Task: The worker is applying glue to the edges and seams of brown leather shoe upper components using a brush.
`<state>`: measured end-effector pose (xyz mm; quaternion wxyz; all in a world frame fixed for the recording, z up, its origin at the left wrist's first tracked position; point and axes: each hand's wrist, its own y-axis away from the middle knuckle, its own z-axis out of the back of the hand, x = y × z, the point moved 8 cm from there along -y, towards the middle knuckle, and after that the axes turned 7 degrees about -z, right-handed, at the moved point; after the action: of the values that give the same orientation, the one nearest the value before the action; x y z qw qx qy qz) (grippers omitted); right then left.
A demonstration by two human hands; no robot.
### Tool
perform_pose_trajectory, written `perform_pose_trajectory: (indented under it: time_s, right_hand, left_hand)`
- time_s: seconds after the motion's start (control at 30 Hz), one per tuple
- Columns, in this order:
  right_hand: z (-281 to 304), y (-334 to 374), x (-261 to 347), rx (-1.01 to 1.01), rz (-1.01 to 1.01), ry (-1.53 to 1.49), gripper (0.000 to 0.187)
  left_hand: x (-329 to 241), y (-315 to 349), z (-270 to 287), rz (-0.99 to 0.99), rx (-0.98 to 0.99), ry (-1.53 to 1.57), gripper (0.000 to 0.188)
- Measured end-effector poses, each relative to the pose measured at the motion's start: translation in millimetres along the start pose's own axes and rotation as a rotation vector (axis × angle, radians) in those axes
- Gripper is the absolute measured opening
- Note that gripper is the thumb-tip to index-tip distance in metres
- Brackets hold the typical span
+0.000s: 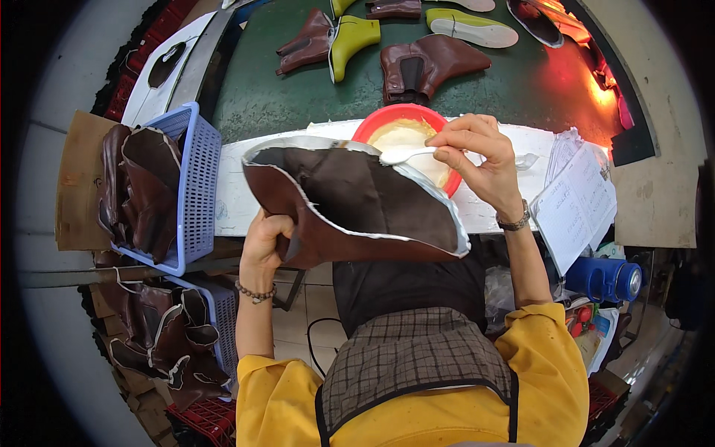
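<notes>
Apron [417, 361], gaping boot upper [339, 240], spoon [406, 155] at edge

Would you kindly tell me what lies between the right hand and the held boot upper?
A white spoon, held by the right hand, in the head view.

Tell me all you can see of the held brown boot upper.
The boot upper looks like brown leather, with a darker lining and a pale, uneven edge around its long opening. The left hand grips its side, holding it aloft, opening upward. The right hand's white spoon-like tool is at its far rim; contact is unclear.
</notes>
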<state>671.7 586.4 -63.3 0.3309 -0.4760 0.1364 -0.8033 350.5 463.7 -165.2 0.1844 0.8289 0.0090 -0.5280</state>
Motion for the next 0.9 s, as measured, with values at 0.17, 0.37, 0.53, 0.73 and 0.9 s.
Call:
perform_pose_trajectory:
  time_s: [0.17,0.37,0.53,0.73,0.9]
  right_hand:
    - [-4.5,-9.4,2.4,0.037,0.027,0.033,0.013]
    - [-4.4,-11.8,2.0,0.097,0.054,0.022,0.013]
    - [-10.2,-28.8,13.9,0.180,0.104,0.060,0.012]
    - [-37.3,-53.0,18.9,0.238,0.174,0.022,0.013]
    - [-24.4,-37.5,5.0,0.192,0.120,-0.078,0.012]
  left_hand:
    - [5.9,5.8,-25.3,0.050,0.115,-0.104,0.048]
    - [11.0,9.2,-37.9,0.092,0.143,-0.142,0.053]
    - [11.3,16.1,-60.1,0.174,0.272,-0.294,0.040]
    - [28.5,12.6,-66.3,0.271,0.372,-0.430,0.040]
    - [8.5,19.3,-42.2,0.158,0.230,-0.258,0.044]
